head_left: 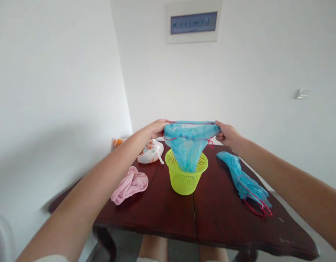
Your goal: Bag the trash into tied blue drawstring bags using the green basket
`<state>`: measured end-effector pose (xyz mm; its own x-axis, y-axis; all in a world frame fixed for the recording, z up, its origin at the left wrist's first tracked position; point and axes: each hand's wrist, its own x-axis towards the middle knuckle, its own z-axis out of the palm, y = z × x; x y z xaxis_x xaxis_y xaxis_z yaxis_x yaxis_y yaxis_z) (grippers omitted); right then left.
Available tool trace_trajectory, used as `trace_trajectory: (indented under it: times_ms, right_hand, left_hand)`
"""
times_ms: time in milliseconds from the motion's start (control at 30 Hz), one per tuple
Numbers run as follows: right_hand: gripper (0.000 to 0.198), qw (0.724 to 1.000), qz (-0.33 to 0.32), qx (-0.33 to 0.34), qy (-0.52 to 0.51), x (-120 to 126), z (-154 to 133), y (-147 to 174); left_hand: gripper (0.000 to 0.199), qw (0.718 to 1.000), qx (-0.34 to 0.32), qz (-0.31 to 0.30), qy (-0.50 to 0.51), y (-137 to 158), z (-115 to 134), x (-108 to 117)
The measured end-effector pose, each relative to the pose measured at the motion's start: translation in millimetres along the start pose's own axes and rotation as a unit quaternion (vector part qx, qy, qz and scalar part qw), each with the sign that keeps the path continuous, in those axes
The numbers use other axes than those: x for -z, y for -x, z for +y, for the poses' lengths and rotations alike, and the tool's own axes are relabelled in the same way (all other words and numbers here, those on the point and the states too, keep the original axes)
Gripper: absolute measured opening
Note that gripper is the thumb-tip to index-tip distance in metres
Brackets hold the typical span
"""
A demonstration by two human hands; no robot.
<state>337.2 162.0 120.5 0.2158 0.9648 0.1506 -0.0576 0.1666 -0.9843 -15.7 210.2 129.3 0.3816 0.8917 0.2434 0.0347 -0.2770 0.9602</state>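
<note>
Stretched between my two hands is a translucent blue drawstring garbage bag (188, 147) with red cords at its mouth. My left hand (158, 128) grips the bag's left rim, and my right hand (225, 133) grips its right rim, both with fingers closed. The bag's mouth is spread wide, and its lower end hangs down into a yellow-green perforated plastic basket (184, 182) standing upright on the table. Whether the bag touches the basket's bottom is hidden.
On the dark red wooden table (168, 214), a second blue drawstring bag (242, 178) lies at the right. At the left are a crumpled pink cloth (132, 183) and a white-and-orange plastic bag (151, 152). White walls (252, 72) rise behind and left.
</note>
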Motion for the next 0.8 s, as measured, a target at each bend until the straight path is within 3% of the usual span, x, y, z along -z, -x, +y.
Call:
trace_trajectory:
  times_ms: [100,200,300,433,633,800]
  right_hand:
    - [0.042,0.998,-0.002,-0.013,0.063,19,21,4]
    - [0.044,0.987,-0.031,-0.029,0.155,29,44,5]
    - [0.042,0.963,-0.058,-0.027,0.261,30,67,1]
    - [0.040,0.921,-0.086,-0.013,0.379,23,84,-12]
    - [0.044,0.872,-0.131,-0.024,0.471,23,91,-34]
    - [0.052,0.834,-0.114,-0.057,0.536,9,123,-46]
  left_hand:
    - [0.036,0.996,0.063,-0.002,-0.060,5,-22,-3]
    - [0.030,0.989,0.089,0.010,-0.115,2,-45,-10]
    - [0.024,0.976,0.124,0.018,-0.180,0,-72,-24]
    - [0.026,0.948,0.193,-0.018,-0.252,1,-98,-38]
    - [0.036,0.927,0.244,-0.053,-0.281,-10,-95,-21]
    - [0.044,0.925,0.227,-0.040,-0.301,-18,-97,-22]
